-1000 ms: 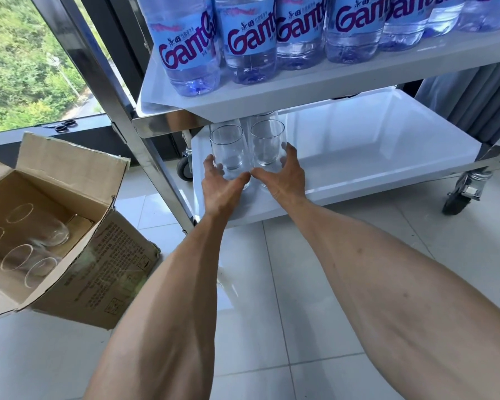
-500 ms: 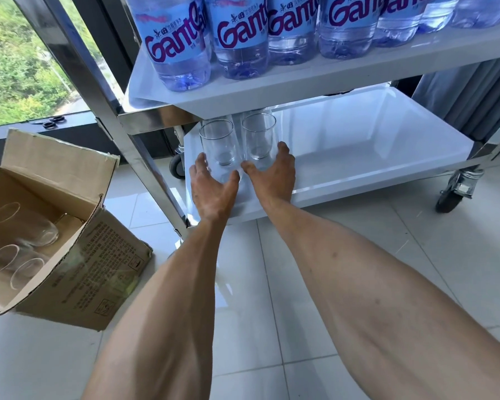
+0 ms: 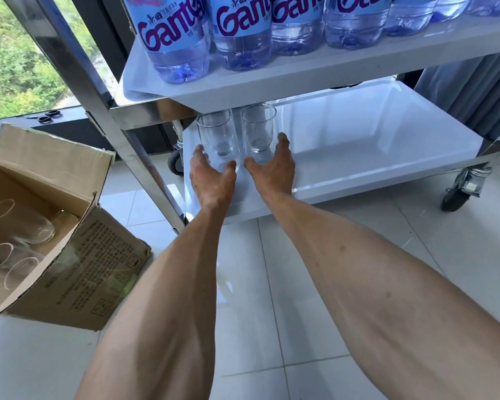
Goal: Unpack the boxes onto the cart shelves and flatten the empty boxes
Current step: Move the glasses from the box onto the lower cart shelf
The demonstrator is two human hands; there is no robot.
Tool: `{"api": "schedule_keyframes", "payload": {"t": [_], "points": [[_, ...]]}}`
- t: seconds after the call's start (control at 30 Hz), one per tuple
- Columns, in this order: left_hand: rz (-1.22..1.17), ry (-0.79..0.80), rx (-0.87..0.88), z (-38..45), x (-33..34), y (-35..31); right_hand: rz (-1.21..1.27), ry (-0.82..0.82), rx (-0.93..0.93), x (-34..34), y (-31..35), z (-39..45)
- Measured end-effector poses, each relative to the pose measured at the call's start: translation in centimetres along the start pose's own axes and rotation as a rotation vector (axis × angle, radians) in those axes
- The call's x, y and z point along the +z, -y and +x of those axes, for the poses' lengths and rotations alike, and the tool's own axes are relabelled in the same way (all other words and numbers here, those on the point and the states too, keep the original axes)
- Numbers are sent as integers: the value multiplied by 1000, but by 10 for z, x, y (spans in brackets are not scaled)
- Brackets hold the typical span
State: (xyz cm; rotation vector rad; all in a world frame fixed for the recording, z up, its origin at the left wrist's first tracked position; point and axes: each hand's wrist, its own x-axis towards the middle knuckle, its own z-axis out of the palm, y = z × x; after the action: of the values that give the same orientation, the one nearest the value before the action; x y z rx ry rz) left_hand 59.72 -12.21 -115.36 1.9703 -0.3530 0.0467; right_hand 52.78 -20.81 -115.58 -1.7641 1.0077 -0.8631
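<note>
The water bottles [image 3: 176, 44] carry blue labels reading "Gant…", cut off. The cardboard box [image 3: 78, 272] bears small print, seemingly illegible here.

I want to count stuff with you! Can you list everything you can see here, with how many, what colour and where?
Water bottles: at least six in view, clear with blue labels, upper cart shelf.
Glasses on the cart: at least two, clear, upright at the left end of the lower shelf.
Cardboard box: one, brown, open, tipped on the floor at left.
Glasses in the box: about three, clear, lying down.
Cart wheels: two in view, dark.
Scissors: one pair, black handles, window ledge.
Left hand: one, open, touching the nearest left glass.
Right hand: one, open, beside the right glass.
</note>
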Motion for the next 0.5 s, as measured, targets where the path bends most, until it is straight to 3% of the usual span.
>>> {"api": "schedule_keyframes", "payload": {"t": [0.5], "points": [[-4,9,18,22,11,0,6,63,31,17,2,29]]}}
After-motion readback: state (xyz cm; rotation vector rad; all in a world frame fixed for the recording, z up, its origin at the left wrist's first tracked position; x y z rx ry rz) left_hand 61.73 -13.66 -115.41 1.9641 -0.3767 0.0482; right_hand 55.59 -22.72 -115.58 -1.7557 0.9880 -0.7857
